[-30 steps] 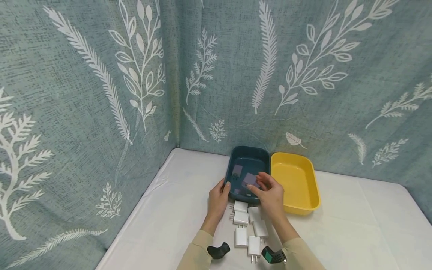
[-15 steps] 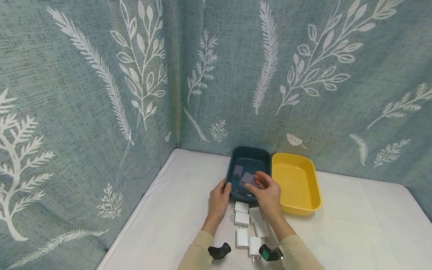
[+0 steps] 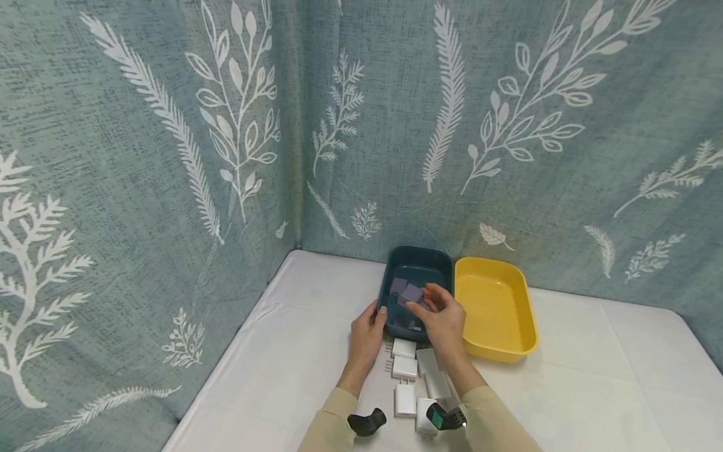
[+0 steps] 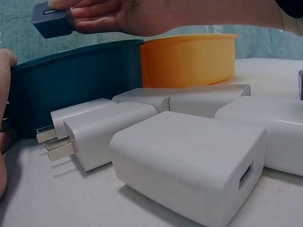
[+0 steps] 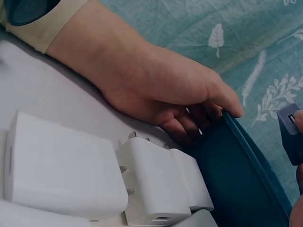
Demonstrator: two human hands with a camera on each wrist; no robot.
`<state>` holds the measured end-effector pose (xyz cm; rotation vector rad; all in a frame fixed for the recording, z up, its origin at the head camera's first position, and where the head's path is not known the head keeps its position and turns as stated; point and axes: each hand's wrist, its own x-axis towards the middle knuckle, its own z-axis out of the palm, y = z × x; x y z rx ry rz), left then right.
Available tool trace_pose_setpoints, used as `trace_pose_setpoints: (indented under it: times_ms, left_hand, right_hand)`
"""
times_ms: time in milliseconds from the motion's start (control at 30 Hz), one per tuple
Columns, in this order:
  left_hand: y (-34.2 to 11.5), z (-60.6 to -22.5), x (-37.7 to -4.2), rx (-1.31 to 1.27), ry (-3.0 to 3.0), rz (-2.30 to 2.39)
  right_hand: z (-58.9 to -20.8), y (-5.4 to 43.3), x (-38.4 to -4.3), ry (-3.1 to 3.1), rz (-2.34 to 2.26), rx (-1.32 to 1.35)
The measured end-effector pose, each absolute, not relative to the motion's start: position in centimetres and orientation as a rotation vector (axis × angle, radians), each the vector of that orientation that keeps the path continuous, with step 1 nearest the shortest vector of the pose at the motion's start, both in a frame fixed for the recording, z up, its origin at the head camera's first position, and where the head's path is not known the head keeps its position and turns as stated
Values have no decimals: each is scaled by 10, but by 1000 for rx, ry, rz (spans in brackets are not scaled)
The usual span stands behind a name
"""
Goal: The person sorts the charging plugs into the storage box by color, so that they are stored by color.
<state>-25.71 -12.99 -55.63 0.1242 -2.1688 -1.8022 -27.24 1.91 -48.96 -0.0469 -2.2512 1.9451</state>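
Note:
My left hand [image 3: 367, 336] grips the near left rim of a dark teal tray [image 3: 386, 276], thumb over the edge and fingers outside. My right hand [image 3: 444, 320] pinches a purple-grey USB charger [image 3: 411, 293] above the tray; its port shows in the left wrist view, where the charger [image 4: 52, 22] is held higher than the rim. Another purple charger [image 3: 398, 285] lies inside the tray, and more are partly hidden behind the right hand. Just in front of the tray lie several white plug chargers [image 3: 404, 366], some with metal prongs pointing left.
A yellow tray [image 3: 530, 314] stands against the teal tray's right side. White cloth [image 3: 599, 370] covers the table, and a leaf-patterned curtain [image 3: 384, 125] hangs behind and at the left. The right forearm passes over some of the white chargers.
My right hand has shifted a little to the left over the teal tray with the purple charger. My left hand keeps its grip on the rim.

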Motion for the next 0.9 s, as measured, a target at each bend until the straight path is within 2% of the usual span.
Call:
trace_pose_setpoints:
  times_ms: [900]
  left_hand:
    - [-131, -554, -255, 139, -2194, -1812]
  right_hand:
    - [-487, 11, -282, -2248, 1899, -88]
